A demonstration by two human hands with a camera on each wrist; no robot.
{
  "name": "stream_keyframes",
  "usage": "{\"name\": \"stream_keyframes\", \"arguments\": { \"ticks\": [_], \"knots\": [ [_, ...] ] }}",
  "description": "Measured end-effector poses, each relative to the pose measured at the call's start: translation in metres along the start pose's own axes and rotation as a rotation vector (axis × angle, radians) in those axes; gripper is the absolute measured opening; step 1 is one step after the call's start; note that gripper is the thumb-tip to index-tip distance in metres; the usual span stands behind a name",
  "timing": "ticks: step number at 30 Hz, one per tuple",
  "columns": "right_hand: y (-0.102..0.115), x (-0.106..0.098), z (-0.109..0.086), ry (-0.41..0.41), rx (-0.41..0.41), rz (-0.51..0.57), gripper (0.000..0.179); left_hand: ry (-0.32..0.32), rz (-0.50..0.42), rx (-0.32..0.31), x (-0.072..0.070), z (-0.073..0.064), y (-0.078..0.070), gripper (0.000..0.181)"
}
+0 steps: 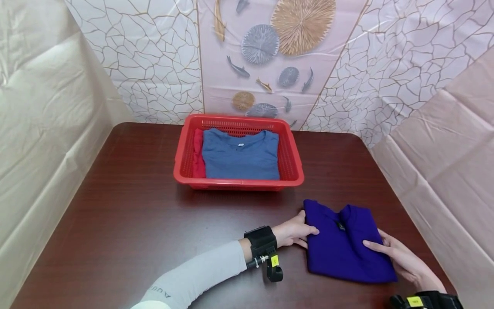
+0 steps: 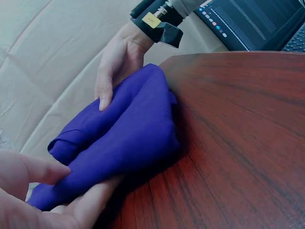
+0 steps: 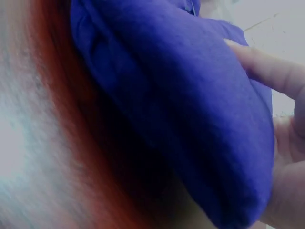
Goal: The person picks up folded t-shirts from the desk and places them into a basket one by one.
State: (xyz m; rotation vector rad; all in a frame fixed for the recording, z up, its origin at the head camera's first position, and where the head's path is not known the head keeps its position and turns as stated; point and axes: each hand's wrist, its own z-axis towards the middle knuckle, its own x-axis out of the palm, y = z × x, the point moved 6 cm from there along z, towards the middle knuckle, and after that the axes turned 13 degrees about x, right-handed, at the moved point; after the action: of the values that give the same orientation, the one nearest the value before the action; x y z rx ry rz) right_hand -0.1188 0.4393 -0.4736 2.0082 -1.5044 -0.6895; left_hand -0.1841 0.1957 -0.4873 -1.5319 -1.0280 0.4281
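A folded purple shirt point(image 1: 347, 253) with a collar and a small dark neck label is at the right of the table, gripped from both sides. My left hand point(image 1: 295, 230) pinches its left edge, thumb on top and fingers beneath, as the left wrist view shows. On the opposite edge, my right hand point(image 1: 401, 259) holds the cloth with its thumb on the upper face; its other fingers are mostly hidden under the fabric. In the right wrist view the purple shirt point(image 3: 190, 105) bulges in a thick fold above the tabletop.
A red plastic basket point(image 1: 239, 183) stands at the back middle of the brown table point(image 1: 146, 223). Inside lie a folded blue shirt point(image 1: 241, 156) and a red garment point(image 1: 198, 154) at its left. A laptop point(image 2: 252, 24) shows beyond the table edge in the left wrist view.
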Motion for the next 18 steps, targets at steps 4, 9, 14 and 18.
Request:
{"name": "stream_keyframes", "arguments": {
  "ticks": [4, 9, 14, 18],
  "knots": [
    [-0.003, 0.002, -0.004, 0.129, 0.048, 0.144, 0.029, 0.001, -0.050, 0.040, 0.001, 0.003, 0.001, 0.078],
    [-0.005, -0.001, -0.009, 0.115, 0.042, 0.220, 0.021, 0.038, -0.082, 0.086, -0.001, 0.003, -0.005, 0.070],
    [-0.003, 0.002, -0.014, 0.081, 0.035, 0.231, 0.024, 0.041, -0.069, 0.095, -0.004, 0.002, -0.013, 0.063],
    [0.001, 0.001, -0.018, 0.013, 0.046, 0.207, 0.022, 0.040, -0.050, 0.110, -0.005, 0.003, -0.022, 0.061]
  ]
}}
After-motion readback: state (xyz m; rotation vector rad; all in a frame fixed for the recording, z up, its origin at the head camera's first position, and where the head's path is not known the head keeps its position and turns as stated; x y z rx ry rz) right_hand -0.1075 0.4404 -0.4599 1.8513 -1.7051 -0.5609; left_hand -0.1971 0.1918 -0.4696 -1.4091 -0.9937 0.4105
